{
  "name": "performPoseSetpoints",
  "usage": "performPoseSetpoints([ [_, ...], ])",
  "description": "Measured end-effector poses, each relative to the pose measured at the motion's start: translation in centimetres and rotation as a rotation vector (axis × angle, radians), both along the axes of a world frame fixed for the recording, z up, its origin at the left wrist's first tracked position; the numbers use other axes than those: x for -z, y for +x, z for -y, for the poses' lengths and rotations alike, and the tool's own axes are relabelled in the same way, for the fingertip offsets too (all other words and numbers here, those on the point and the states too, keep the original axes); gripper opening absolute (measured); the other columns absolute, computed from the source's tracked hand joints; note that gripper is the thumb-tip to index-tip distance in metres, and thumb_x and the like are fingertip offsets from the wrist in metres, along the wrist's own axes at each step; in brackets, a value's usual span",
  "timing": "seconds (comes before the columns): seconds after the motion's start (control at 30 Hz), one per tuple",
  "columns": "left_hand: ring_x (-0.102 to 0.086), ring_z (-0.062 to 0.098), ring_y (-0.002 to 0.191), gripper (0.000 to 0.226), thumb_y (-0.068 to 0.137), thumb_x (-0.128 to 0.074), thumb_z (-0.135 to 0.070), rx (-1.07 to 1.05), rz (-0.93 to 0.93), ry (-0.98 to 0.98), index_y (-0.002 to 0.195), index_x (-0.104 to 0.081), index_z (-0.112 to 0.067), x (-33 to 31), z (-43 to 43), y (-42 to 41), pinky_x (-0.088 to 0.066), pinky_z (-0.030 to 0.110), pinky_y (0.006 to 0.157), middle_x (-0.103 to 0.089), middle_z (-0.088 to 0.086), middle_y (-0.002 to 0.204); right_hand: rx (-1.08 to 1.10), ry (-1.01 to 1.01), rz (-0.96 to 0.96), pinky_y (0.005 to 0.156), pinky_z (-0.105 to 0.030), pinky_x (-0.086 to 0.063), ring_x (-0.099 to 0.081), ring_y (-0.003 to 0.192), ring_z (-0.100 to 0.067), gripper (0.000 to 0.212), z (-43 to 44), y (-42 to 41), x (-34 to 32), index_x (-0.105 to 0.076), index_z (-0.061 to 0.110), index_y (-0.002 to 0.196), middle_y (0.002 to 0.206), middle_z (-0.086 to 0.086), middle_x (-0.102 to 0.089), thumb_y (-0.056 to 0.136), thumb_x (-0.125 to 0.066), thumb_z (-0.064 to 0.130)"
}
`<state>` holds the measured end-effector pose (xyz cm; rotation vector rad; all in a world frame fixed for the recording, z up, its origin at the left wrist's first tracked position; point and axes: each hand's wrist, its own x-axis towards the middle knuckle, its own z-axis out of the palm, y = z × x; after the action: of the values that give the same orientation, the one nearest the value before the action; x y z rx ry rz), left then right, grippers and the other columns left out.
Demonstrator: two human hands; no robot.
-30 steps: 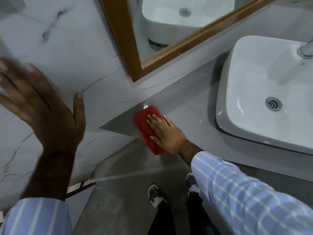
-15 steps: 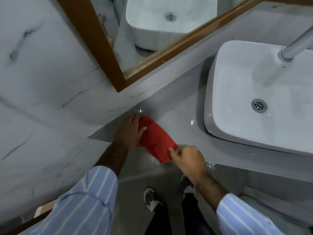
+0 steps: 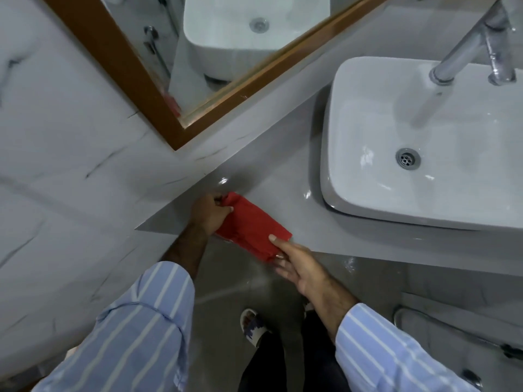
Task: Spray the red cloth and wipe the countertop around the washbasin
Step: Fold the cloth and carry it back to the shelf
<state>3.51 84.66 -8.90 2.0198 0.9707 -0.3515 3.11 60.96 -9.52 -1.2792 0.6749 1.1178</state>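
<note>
Together the hands hold the red cloth stretched over the tabletop edge: the left hand pinches its far corner in closed fingers, the right hand nips the near corner between thumb and fingers. Right of both hands sits the washbasin.

Wall: white marble-look tile, thin dark veining, one faint horizontal grout line. Mirror hangs on it in a brown wooden frame; the frame's lower corner sits just above the grey backsplash strip. The glass reflects white fixtures and a chrome hose. Floor: glossy grey tile with pale streaks of reflected light. At lower right, a flexible chrome hose runs along the lower wall. Lighting is even and cool, with small bright glints on wet surfaces.
</note>
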Motion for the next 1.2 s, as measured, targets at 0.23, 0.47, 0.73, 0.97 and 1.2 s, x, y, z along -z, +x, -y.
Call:
performPoseSetpoints([
  [0.23, -0.071, 0.033, 0.095, 0.033, 0.085, -0.078, -0.014, -0.122, 0.151, -0.400, 0.113, -0.068, -0.001, -4.4, 4.2, 1.0, -0.062, 0.036, 0.082, -0.075, 0.018, 0.106, 0.291, 0.098, 0.298, 0.083, -0.037, -0.060, -0.073, 0.088, -0.025, 0.010, 4.4, 3.3, -5.1, -0.070, 0.017, 0.084, 0.094, -0.011, -0.078, 0.087, -0.077, 0.011],
  [0.47, -0.073, 0.022, 0.095, 0.030, 0.092, -0.072, -0.003, -0.031, 0.233, -0.685, 0.119, -0.059, -0.010, -10.7, 15.5, 3.6, -0.066, 0.025, 0.076, -0.072, 0.012, 0.114, 0.513, 0.047, 0.449, 0.067, -0.030, -0.062, -0.076, 0.074, -0.016, 0.019, 16.9, 4.0, -10.8, -0.063, 0.013, 0.094, 0.083, -0.003, -0.078, 0.086, -0.079, 0.007],
  [0.73, -0.077, 0.014, 0.078, 0.030, 0.090, -0.073, 0.003, 0.263, 0.302, -0.811, 0.110, -0.056, -0.012, -16.9, 36.0, 6.3, -0.064, 0.026, 0.062, -0.077, 0.002, 0.090, 0.889, -0.032, 0.519, 0.065, -0.030, -0.063, -0.073, 0.071, -0.013, 0.013, 35.8, 0.6, -16.6, -0.068, 0.010, 0.095, 0.081, -0.005, -0.077, 0.087, -0.078, 0.006],
  [0.97, -0.072, 0.037, 0.106, 0.045, 0.088, -0.076, 0.003, 0.759, 0.269, -0.706, 0.125, -0.055, -0.010, -19.3, 54.7, 10.0, -0.067, 0.034, 0.080, -0.071, 0.020, 0.120, 1.224, -0.157, 0.510, 0.086, -0.033, -0.060, -0.075, 0.088, -0.016, 0.011, 49.9, -6.0, -18.6, -0.075, 0.012, 0.097, 0.094, -0.003, -0.081, 0.087, -0.079, 0.012],
  [1.2, -0.070, 0.034, 0.095, 0.038, 0.083, -0.065, -0.005, 1.598, 0.507, -0.240, 0.114, -0.054, -0.023, -19.0, 71.7, 8.4, -0.056, 0.042, 0.086, -0.073, 0.012, 0.104, 1.588, -0.157, 0.281, 0.067, -0.027, -0.058, -0.070, 0.083, -0.026, 0.012, 54.9, -12.9, -14.0, -0.072, 0.006, 0.100, 0.100, -0.017, -0.074, 0.089, -0.076, 0.007],
])
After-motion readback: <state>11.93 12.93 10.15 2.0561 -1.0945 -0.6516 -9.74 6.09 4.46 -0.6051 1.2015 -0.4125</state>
